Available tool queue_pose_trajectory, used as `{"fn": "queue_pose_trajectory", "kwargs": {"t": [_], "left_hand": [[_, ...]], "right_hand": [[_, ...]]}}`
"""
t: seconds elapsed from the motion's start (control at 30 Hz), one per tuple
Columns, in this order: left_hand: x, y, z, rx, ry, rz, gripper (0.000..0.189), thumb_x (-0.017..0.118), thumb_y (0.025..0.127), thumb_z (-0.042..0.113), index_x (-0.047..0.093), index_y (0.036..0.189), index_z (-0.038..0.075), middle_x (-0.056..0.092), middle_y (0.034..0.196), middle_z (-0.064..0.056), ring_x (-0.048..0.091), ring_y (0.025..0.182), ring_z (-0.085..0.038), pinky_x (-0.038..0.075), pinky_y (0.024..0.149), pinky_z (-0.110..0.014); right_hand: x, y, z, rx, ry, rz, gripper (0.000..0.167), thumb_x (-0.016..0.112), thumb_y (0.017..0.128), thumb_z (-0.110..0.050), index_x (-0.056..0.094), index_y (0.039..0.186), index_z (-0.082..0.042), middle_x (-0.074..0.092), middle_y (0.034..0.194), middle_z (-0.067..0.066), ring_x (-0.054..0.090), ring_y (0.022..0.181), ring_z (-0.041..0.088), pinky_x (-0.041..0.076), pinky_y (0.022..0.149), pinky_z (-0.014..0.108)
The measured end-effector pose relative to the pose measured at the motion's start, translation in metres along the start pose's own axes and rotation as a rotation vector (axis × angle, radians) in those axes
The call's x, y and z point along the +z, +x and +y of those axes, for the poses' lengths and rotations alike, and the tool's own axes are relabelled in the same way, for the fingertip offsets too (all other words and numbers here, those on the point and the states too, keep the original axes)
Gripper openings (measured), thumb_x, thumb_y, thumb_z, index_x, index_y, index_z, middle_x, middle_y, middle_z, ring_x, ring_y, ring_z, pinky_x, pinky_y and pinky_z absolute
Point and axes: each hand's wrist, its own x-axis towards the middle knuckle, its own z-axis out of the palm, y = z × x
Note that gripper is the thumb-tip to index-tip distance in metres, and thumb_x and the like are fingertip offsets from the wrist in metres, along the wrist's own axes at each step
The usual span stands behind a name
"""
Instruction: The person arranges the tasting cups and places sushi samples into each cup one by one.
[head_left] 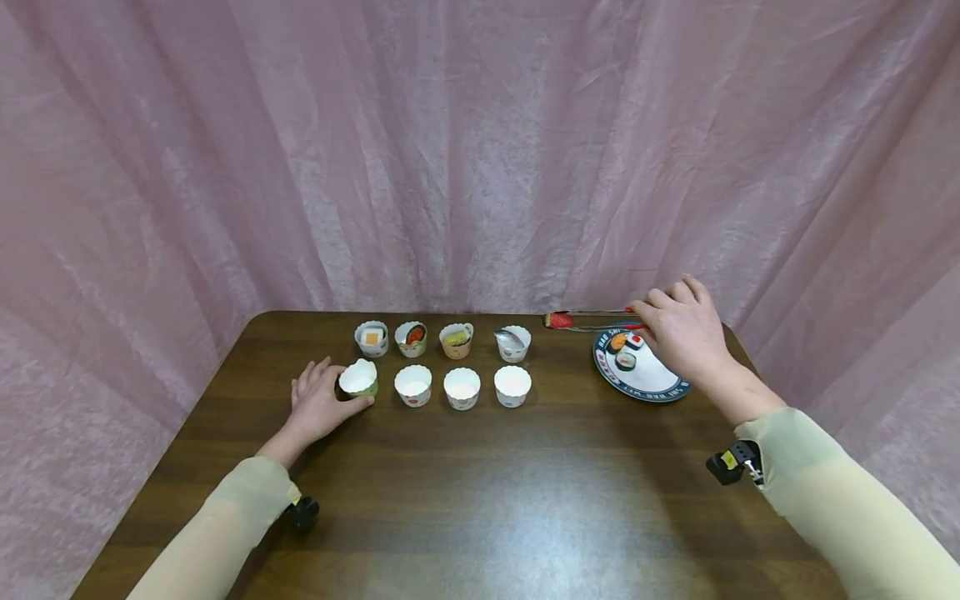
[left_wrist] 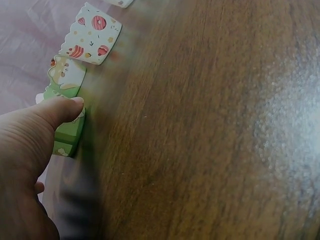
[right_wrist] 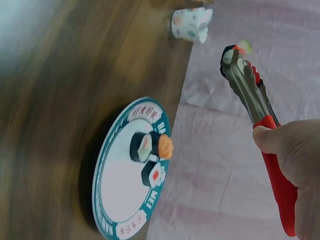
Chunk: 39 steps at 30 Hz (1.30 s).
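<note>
My left hand (head_left: 318,404) grips a green paper cup (head_left: 358,379) at the left end of the front row, thumb on its near side. In the left wrist view the thumb presses on the green cup wall (left_wrist: 70,132). Held up over the right side of the table, my right hand (head_left: 682,329) grips red-handled metal tongs (right_wrist: 250,95). Their tips point left and pinch a sushi piece (head_left: 558,320) with a red topping, in the air right of the back-row cups. Below the right hand, a blue-rimmed plate (head_left: 656,383) carries several sushi pieces (head_left: 626,361).
Three white paper cups (head_left: 462,389) continue the front row. Behind them, several cups hold food pieces, among them an egg-like block (head_left: 371,337) and a silvery fish-like piece (head_left: 510,337). A pink curtain (head_left: 450,167) hangs behind the wooden table (head_left: 450,500).
</note>
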Motion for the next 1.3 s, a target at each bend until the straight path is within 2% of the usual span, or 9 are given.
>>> {"fn": "queue_pose_trajectory", "kwargs": {"t": [0.2,0.67,1.07,1.3], "left_hand": [[-0.001,-0.001,0.001,-0.002,-0.008,0.008,0.077,0.082,0.084,0.048,0.052,0.135,-0.001,0.026,0.158,-0.033,0.009,0.148,-0.055,-0.002,0.111,-0.077],[-0.002,0.000,0.002,-0.008,-0.014,0.014,0.074,0.082,0.084,0.046,0.053,0.134,0.000,0.026,0.159,-0.033,0.009,0.149,-0.054,-0.002,0.112,-0.076],[-0.002,0.000,0.004,-0.014,-0.028,0.016,0.067,0.081,0.086,0.043,0.054,0.131,0.003,0.024,0.160,-0.033,0.007,0.149,-0.053,-0.003,0.113,-0.074],[0.000,0.002,0.005,-0.020,-0.020,0.015,0.068,0.082,0.085,0.042,0.054,0.132,0.002,0.022,0.160,-0.033,0.006,0.149,-0.053,-0.003,0.112,-0.075]], "right_hand": [[0.005,0.010,-0.010,-0.021,-0.013,0.010,0.038,0.087,0.079,-0.011,0.076,0.116,-0.010,0.067,0.101,0.008,0.055,0.105,0.038,0.020,0.119,0.061],[0.012,0.035,-0.037,-0.092,0.008,0.064,0.038,0.088,0.080,-0.016,0.075,0.115,-0.012,0.066,0.099,0.006,0.056,0.107,0.036,0.020,0.119,0.060],[0.013,0.065,-0.082,-0.156,0.084,0.090,0.037,0.086,0.082,-0.017,0.075,0.118,-0.014,0.067,0.103,0.005,0.055,0.107,0.033,0.017,0.121,0.058],[0.018,0.083,-0.109,-0.217,0.072,0.113,0.036,0.086,0.082,-0.017,0.076,0.117,-0.016,0.068,0.102,0.002,0.055,0.106,0.030,0.017,0.121,0.057]]}}
